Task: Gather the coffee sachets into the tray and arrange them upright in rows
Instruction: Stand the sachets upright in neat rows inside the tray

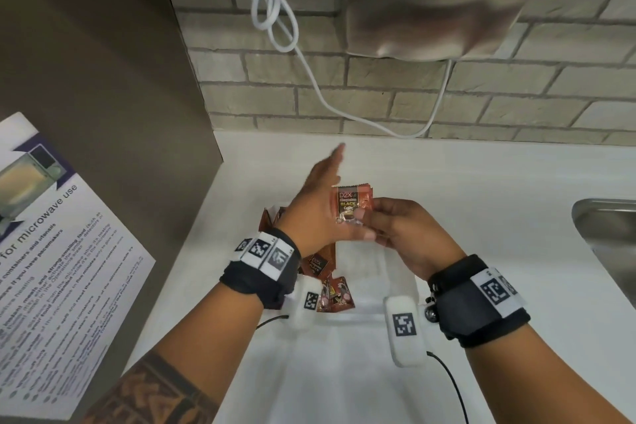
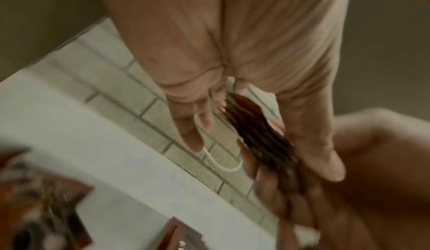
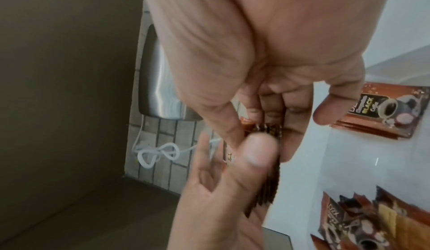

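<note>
My right hand [image 1: 395, 234] grips a stack of brown D2X black coffee sachets [image 1: 352, 205] upright above the white tray [image 1: 373, 280]. Its fingers curl round the stack [image 3: 267, 176] in the right wrist view. My left hand [image 1: 318, 203] lies against the stack's left side with fingers straight and pointing away, its thumb [image 3: 256, 152] pressing on the stack's near edge. The left wrist view shows the stack [image 2: 256, 134] edge-on beside that thumb. Several loose sachets [image 1: 330, 296] lie at the tray's left side, partly hidden under my left wrist; more sachets [image 3: 384, 110] lie flat below.
A steel hand dryer [image 1: 440, 0] hangs on the brick wall, its white cable [image 1: 285, 27] looping down to the counter. A sink [image 1: 605, 241] is at the right edge. A brown panel [image 1: 103, 79] carrying a microwave notice [image 1: 51, 268] stands at the left.
</note>
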The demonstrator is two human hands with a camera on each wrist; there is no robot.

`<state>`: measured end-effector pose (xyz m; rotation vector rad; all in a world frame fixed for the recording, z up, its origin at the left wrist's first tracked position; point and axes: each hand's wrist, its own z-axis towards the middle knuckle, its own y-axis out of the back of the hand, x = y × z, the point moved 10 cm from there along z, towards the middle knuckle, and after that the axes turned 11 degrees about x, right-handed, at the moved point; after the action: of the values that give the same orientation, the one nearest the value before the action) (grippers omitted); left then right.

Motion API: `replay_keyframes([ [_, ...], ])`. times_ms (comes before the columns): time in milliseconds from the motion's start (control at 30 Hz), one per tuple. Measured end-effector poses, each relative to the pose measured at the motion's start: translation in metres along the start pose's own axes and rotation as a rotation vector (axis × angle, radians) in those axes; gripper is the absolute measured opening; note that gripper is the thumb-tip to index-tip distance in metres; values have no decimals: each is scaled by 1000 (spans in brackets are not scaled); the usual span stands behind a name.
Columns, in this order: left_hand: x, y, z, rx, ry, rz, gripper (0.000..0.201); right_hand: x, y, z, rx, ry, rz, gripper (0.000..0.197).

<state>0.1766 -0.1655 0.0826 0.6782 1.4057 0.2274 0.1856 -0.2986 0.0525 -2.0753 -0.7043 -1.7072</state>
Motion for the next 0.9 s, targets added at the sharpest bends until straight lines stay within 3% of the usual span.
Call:
replay_keyframes([
  [100,20,-11,2,48,136,-572,130,4,-1,-1,28,21,66,24],
  [200,16,-33,4,127,130,-1003,87,9,-12,0,85,61,81,24],
  [267,6,-37,7,175,69,-980,53,11,-14,-1,80,75,56,24],
  [367,8,-37,9,152,51,-862,33,14,-9,-2,33,85,-152,27],
  [467,14,-33,8,95,64,-841,30,33,20,-11,-238,117,-335,28],
  [500,16,-33,8,94,65,-827,30,39,24,-12,-267,144,-330,28],
  [633,19,-29,8,76,72,-677,27,50,17,1,-166,168,-405,20],
  [900,26,-26,5,86,75,-615,36,45,24,10,-142,146,-355,15],
])
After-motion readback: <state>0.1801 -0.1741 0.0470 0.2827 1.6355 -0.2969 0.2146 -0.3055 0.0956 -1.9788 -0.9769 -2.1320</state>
